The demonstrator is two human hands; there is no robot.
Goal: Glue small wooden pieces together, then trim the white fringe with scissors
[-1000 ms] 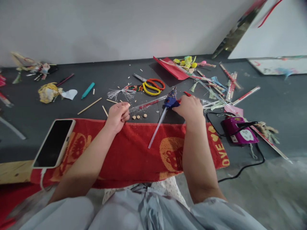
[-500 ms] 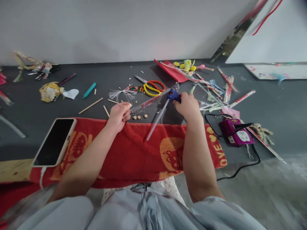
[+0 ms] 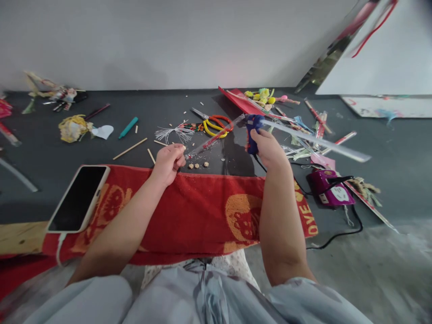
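Note:
My right hand (image 3: pixel 267 146) is wrapped round the handle of a blue hot glue gun (image 3: pixel 251 130), raised over the table. A long translucent glue stick (image 3: pixel 317 137) juts out of it to the right. My left hand (image 3: pixel 168 162) is closed in a pinch on a small pale wooden piece (image 3: pixel 183 148), too small to make out fully. Just right of the left hand lie several tiny flower-shaped wooden pieces (image 3: pixel 196 166). Beyond them rests a clear plastic sleeve (image 3: pixel 212 140) with red on it, near scissors (image 3: pixel 216 126) with red and yellow handles.
A red towel (image 3: pixel 199 211) lines the front edge, with a phone (image 3: pixel 78 198) on its left end. A purple power adapter (image 3: pixel 332 186) with black cables sits right. Thin wooden sticks (image 3: pixel 130 148), a teal pen (image 3: pixel 128 128), white strands (image 3: pixel 173 133) and wrapped sticks (image 3: pixel 315 110) lie about.
My right hand has turned the glue gun, so the glue stick swung from pointing toward me to pointing right. My left hand keeps its pinch in about the same spot.

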